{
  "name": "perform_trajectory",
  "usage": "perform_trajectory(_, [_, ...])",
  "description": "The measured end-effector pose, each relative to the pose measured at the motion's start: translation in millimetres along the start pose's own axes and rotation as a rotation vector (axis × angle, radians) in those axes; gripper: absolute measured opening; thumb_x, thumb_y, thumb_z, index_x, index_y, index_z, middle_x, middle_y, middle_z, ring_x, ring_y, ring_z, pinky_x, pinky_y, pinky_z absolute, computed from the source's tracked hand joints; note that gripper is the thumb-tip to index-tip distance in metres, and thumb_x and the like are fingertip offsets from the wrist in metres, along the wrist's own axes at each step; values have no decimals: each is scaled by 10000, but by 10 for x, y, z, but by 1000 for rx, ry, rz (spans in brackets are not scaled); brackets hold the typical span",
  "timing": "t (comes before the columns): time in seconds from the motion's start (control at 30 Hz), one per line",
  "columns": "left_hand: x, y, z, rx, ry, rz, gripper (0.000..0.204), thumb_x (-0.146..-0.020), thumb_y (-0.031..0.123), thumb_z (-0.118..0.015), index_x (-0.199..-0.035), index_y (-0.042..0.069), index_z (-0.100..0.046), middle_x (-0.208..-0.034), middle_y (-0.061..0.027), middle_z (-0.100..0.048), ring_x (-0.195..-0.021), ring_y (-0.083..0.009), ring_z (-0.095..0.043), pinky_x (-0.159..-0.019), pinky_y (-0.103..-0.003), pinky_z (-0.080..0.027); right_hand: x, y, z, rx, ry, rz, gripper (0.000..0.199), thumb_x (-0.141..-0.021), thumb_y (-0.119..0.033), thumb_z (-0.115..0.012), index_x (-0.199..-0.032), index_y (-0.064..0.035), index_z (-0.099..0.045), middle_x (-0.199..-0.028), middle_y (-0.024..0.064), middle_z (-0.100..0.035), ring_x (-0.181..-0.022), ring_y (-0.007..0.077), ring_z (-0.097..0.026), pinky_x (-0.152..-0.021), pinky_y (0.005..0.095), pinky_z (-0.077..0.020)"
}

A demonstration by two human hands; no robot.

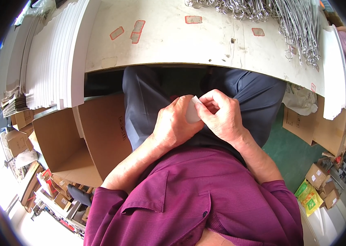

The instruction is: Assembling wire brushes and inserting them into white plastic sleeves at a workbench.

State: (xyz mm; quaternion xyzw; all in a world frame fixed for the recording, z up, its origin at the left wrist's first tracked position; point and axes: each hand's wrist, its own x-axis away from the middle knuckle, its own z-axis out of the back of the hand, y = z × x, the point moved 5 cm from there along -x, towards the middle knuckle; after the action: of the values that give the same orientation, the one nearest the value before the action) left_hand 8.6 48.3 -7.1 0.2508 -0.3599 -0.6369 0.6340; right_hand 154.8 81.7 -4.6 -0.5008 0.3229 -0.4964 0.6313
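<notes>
Both of my hands meet over my lap, below the edge of the white worktable (173, 45). My left hand (175, 123) and my right hand (220, 115) together pinch a small pale translucent piece (192, 112), which looks like a thin plastic sleeve or bag. The fingers of each hand cover most of it, so its full shape is hidden. I wear grey trousers and a purple shirt.
A pile of shiny metal wire rings and rods (291, 20) lies on the table's far right. A stack of white boards (54, 61) sits at the left. An open cardboard box (79, 139) stands by my left leg. More cartons (304, 123) are at the right.
</notes>
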Motion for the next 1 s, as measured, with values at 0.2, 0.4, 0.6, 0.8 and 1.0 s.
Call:
perform_trajectory(0.2, [12, 12, -9, -19, 13, -39, 487, -767, 241, -809, -1158, 5, -638, -1005, -211, -716, -899, -372, -728, -774, -445, -605, 3, 124, 35, -242, -41, -247, 146, -922, -86, -749, -914, 33, -666, -781, 91, -737, -703, 82, -683, -608, 256, -560])
perform_trajectory(0.4, [15, 33, -7, 27, -8, -11, 500, -768, 258, -829, -1154, 4, -638, -1039, -200, -718, -924, -368, -729, -787, -444, -603, 16, 206, 26, -336, -50, -308, 145, -934, -86, -743, -891, 34, -675, -778, 85, -735, -721, 70, -679, -614, 243, -551])
perform_trajectory(0.6, [10, 28, -26, 25, -14, -3, 549, -740, 251, -876, -1165, -6, -642, -1001, -191, -725, -889, -332, -736, -775, -399, -601, 11, 205, 42, -305, -63, -269, 103, -956, -63, -716, -912, 26, -686, -810, 79, -733, -721, 87, -684, -600, 248, -578])
perform_trajectory(0.8, [19, -1, -13, -29, 32, -56, 508, -738, 203, -853, -1155, -1, -648, -992, -185, -727, -870, -334, -737, -763, -393, -603, 43, -7, 8, -40, 93, -41, 151, -924, -81, -748, -830, 12, -674, -665, 96, -676, -603, 76, -623, -542, 262, -494])
perform_trajectory(1.0, [-17, -46, 48, 57, -20, 13, 519, -747, 245, -815, -1164, 0, -627, -1020, -206, -711, -915, -382, -718, -790, -448, -597, 119, 4, -45, -37, 54, 51, 164, -937, -104, -730, -1027, 33, -729, -892, 174, -753, -774, 202, -751, -627, 307, -566])
